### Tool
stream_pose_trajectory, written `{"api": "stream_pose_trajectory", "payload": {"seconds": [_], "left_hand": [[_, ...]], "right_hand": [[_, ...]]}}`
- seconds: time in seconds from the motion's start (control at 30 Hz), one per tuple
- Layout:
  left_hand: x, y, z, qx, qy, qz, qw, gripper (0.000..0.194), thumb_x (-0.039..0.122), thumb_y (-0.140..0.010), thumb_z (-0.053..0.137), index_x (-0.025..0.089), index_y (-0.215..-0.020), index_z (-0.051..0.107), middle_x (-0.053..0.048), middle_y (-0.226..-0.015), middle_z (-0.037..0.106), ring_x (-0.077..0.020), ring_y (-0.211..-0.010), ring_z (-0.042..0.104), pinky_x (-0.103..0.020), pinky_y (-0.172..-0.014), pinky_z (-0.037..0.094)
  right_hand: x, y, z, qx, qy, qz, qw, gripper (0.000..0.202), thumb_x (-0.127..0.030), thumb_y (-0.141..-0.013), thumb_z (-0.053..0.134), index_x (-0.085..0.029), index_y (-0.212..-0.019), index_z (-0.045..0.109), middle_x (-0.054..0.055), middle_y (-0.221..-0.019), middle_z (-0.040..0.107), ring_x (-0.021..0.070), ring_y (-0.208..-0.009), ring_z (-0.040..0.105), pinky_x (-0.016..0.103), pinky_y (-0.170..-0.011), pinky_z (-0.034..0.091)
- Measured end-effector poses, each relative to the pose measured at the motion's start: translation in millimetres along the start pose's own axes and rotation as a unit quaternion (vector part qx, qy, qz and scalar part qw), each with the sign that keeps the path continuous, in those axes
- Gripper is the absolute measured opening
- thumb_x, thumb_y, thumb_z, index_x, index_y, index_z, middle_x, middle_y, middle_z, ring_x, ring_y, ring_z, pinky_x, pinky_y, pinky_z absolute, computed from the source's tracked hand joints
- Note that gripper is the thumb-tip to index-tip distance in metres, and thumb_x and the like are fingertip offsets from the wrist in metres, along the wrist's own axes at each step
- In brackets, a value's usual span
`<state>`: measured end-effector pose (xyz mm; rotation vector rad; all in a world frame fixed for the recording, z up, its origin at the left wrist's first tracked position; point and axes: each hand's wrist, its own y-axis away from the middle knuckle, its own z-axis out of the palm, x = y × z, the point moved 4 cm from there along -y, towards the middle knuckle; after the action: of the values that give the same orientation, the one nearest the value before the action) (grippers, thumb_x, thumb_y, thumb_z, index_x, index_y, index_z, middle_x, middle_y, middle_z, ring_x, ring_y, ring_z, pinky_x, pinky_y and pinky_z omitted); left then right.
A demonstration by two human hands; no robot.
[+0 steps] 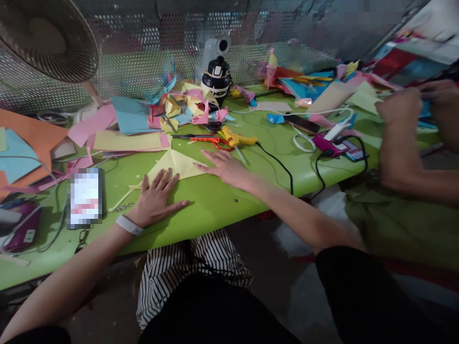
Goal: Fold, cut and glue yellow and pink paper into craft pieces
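Observation:
A yellow sheet of paper (179,165), folded to a triangle, lies on the green table in front of me. My left hand (157,197) rests flat on its lower left part, fingers spread. At the sheet's right corner, my right hand (224,167) touches the paper with its fingers stretched out. A narrow yellow paper strip (122,199) lies beside my left hand. Just behind the sheet are orange-handled scissors (206,138) and a yellow glue gun (238,137) with a black cord.
A phone (85,198) lies at the left, near a stack of yellow and pink paper (127,141). Folded paper pieces surround a black bottle (216,83). A purple power strip (332,145) with cords sits at the right, near another person's arms (399,138). A fan (46,38) stands back left.

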<state>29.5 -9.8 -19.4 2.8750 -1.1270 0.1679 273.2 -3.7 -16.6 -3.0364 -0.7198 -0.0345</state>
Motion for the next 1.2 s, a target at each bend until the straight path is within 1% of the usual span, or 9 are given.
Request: {"api": "stream_pose_trajectory", "payload": {"seconds": [0.07,0.13,0.23,0.33,0.53,0.77,1.0,1.1,1.2], "left_hand": [[0,0,-0.6,-0.005,-0.001,-0.004,1.000,0.091,0.085,-0.085,0.025,0.031,-0.158,0.018,-0.007,-0.166,0.018,-0.0319,-0.153,0.013,-0.062,-0.120,0.000],[0,-1,-1.2,-0.008,-0.001,-0.009,1.000,0.091,0.085,-0.085,0.026,0.031,-0.158,0.017,-0.006,-0.166,0.018,-0.0319,-0.153,0.013,-0.062,-0.120,0.001],[-1,1,-2.0,-0.018,-0.003,-0.006,1.000,0.091,0.084,-0.085,0.025,0.030,-0.158,0.017,-0.007,-0.166,0.017,-0.0314,-0.153,0.013,-0.062,-0.119,0.003],[-4,7,-3.7,-0.019,-0.006,0.004,1.000,0.092,0.083,-0.086,0.023,0.027,-0.158,0.016,-0.010,-0.166,0.017,-0.0314,-0.153,0.012,-0.061,-0.119,0.004],[-17,29,-7.4,-0.010,-0.012,-0.014,1.000,0.092,0.082,-0.087,0.023,0.023,-0.158,0.018,-0.014,-0.165,0.017,-0.0346,-0.152,0.012,-0.060,-0.120,0.003],[-28,52,-10.4,0.011,0.014,-0.053,0.998,0.094,0.082,-0.087,0.028,0.024,-0.159,0.012,-0.013,-0.165,0.017,-0.0345,-0.152,0.012,-0.062,-0.120,0.006],[-31,66,-9.6,0.034,-0.011,-0.097,0.995,0.105,0.086,-0.084,0.018,0.013,-0.159,0.012,-0.020,-0.162,0.025,-0.0331,-0.150,0.023,-0.056,-0.122,0.006],[-36,73,-9.6,0.038,-0.027,-0.129,0.991,0.110,0.087,-0.082,0.014,0.007,-0.157,0.017,-0.024,-0.159,0.028,-0.0348,-0.149,0.026,-0.056,-0.121,0.007],[-33,74,-17.4,0.058,-0.044,-0.153,0.986,0.112,0.087,-0.082,0.006,0.004,-0.156,0.017,-0.027,-0.157,0.032,-0.0367,-0.149,0.025,-0.057,-0.121,0.006]], "right_hand": [[-4,0,5,-0.023,0.027,-0.039,0.999,0.092,0.011,-0.080,0.042,-0.046,-0.151,0.031,-0.005,-0.165,0.020,0.0304,-0.149,0.026,0.061,-0.119,0.021],[-5,-1,7,-0.036,0.044,-0.055,0.997,0.093,0.011,-0.080,0.041,-0.045,-0.153,0.028,-0.006,-0.165,0.019,0.0313,-0.150,0.022,0.063,-0.121,0.014],[-4,1,6,-0.040,0.053,-0.065,0.996,0.091,0.008,-0.081,0.043,-0.042,-0.155,0.023,-0.006,-0.165,0.018,0.0320,-0.152,0.012,0.064,-0.121,0.005],[1,8,7,-0.046,0.069,-0.054,0.995,0.091,0.005,-0.081,0.045,-0.039,-0.156,0.021,-0.004,-0.165,0.017,0.0315,-0.153,0.005,0.063,-0.121,0.002],[12,27,14,-0.036,0.060,-0.026,0.997,0.093,0.004,-0.079,0.043,-0.036,-0.158,0.014,-0.002,-0.164,0.020,0.0308,-0.153,0.004,0.064,-0.121,0.003],[21,41,19,-0.022,0.065,0.003,0.998,0.085,-0.001,-0.084,0.038,-0.033,-0.158,0.013,0.000,-0.162,0.024,0.0316,-0.152,0.005,0.067,-0.121,0.009],[17,42,17,-0.033,0.062,0.016,0.997,0.078,0.001,-0.083,0.033,-0.027,-0.155,0.032,0.003,-0.160,0.031,0.0316,-0.151,0.012,0.061,-0.122,0.016],[18,42,19,-0.029,0.064,0.017,0.997,0.078,0.002,-0.082,0.034,-0.027,-0.155,0.033,0.003,-0.159,0.035,0.0316,-0.151,0.015,0.063,-0.120,0.020],[21,42,22,-0.020,0.056,0.008,0.998,0.077,0.000,-0.083,0.034,-0.029,-0.155,0.033,0.003,-0.159,0.033,0.0314,-0.151,0.015,0.064,-0.119,0.021]]}}
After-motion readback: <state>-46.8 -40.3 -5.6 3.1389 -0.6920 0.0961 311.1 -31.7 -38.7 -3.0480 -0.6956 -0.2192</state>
